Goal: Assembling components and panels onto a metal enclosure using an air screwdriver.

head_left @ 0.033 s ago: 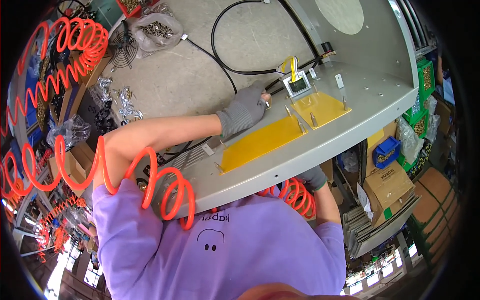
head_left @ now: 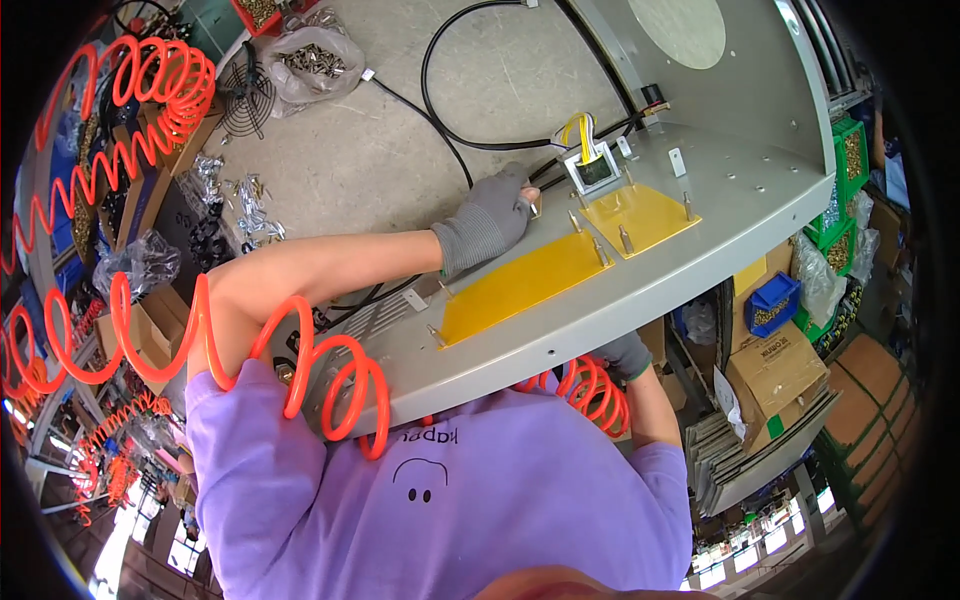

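My left hand, in a grey glove with bare fingertips, rests closed on the far side of a grey metal panel. Its thumb and fingertips pinch at a small shiny piece, too small to name. Just nearer to me lie two yellow sheets, a long one and a shorter one, with metal standoffs at their corners. Beyond the fingers, a square socket with yellow and white wires sits in the panel. My right hand, also gloved, is below the panel's near edge; its fingers are hidden.
Black cables loop over the work surface. A bag of metal fasteners and a round wire guard lie at the far left. Coiled red hoses hang close to my left arm. Cardboard boxes and green bins stand right.
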Demonstrator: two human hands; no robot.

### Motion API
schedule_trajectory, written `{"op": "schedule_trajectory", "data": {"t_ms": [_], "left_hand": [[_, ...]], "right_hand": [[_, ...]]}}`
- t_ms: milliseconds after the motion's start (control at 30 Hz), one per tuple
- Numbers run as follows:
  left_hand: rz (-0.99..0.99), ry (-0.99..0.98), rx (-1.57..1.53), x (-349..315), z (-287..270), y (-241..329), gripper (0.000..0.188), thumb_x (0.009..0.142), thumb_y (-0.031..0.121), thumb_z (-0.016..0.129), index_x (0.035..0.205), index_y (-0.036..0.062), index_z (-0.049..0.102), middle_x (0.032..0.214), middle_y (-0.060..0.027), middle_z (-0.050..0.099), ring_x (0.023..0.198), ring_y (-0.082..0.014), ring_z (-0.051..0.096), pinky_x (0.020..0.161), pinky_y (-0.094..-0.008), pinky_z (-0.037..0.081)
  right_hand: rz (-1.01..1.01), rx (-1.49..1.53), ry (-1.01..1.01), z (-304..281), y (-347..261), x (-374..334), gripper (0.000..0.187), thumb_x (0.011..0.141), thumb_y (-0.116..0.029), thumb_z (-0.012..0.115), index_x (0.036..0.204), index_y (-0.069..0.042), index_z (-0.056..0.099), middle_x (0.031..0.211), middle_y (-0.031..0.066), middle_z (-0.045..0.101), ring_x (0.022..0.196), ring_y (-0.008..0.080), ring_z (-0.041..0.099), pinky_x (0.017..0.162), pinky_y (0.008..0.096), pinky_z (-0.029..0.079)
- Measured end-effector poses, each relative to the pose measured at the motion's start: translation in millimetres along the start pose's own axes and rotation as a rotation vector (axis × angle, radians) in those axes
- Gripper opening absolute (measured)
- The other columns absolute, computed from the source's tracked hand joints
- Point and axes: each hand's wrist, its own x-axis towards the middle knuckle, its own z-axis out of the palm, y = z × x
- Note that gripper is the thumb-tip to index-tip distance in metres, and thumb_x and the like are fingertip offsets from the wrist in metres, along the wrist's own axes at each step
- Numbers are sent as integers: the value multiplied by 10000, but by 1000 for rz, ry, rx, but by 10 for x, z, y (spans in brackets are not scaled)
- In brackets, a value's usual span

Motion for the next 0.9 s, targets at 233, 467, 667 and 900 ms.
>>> {"op": "schedule_trajectory", "data": {"t_ms": [233,467,667,900], "left_hand": [[41,37,9,-5,42,-28,257,924,231,419,839,-11,433,740,-227,531,726,-377,550,642,-422,420],[-39,-22,-221,-123,-57,11,292,878,276,519,874,-15,530,764,-171,585,712,-245,557,666,-350,440],[-103,-75,-451,-122,-10,-64,263,864,247,541,887,-12,578,777,-91,590,738,-136,520,680,-286,438],[-103,-27,-537,-143,-35,-19,256,865,239,543,914,-7,597,820,-73,598,755,-124,516,700,-272,440]], "right_hand": [[15,42,56,63,49,-2,344,749,-221,682,1025,-30,607,984,137,631,915,282,597,799,361,467],[-11,138,86,94,104,21,381,715,-177,726,1039,-14,610,984,128,646,910,224,612,796,332,475],[-10,94,78,92,126,19,395,710,-185,733,1041,-10,606,980,124,647,911,212,611,800,328,475],[8,122,88,76,97,34,393,716,-192,727,1041,-9,604,973,127,647,906,219,613,797,329,476]]}}
